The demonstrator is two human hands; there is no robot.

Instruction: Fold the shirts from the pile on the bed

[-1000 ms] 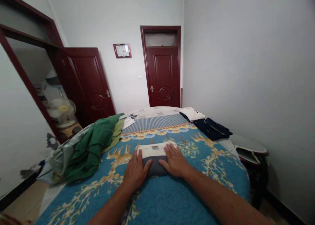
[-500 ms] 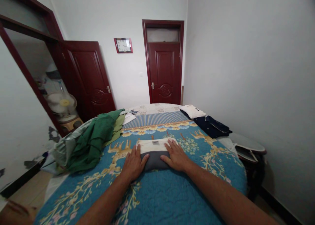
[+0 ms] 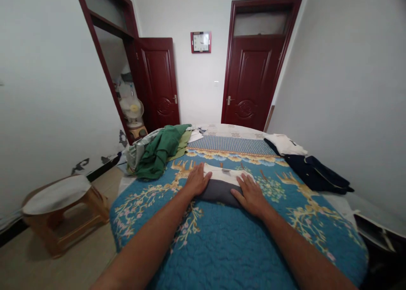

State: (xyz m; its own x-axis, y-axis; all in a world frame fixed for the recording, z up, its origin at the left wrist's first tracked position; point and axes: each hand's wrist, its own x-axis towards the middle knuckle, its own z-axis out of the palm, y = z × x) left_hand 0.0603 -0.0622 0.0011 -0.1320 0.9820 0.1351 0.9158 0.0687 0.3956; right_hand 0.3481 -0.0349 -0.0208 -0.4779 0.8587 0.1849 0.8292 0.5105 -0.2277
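A folded white and grey garment (image 3: 221,191) lies on the blue patterned bedspread (image 3: 228,243), its small grey label showing on the white strip along the far edge. My left hand (image 3: 196,180) rests on its left end, thumb stretched over the cloth; some fingertips are hard to make out. On the right end lies my right hand (image 3: 251,193), fingers spread and palm down. Neither hand lifts the cloth; both look open and pressed lightly on it.
A heap of green and grey clothes (image 3: 161,150) is at the bed's far left. Folded white cloth (image 3: 285,144) and navy clothing (image 3: 317,173) lie at the right. A wooden stool (image 3: 60,197) stands left of the bed, a black-and-white object (image 3: 377,235) right of it.
The view has turned left and tilted, bringing the stool into sight. Both hands stay at the garment's ends; the left hand's fingers have drawn closer together.
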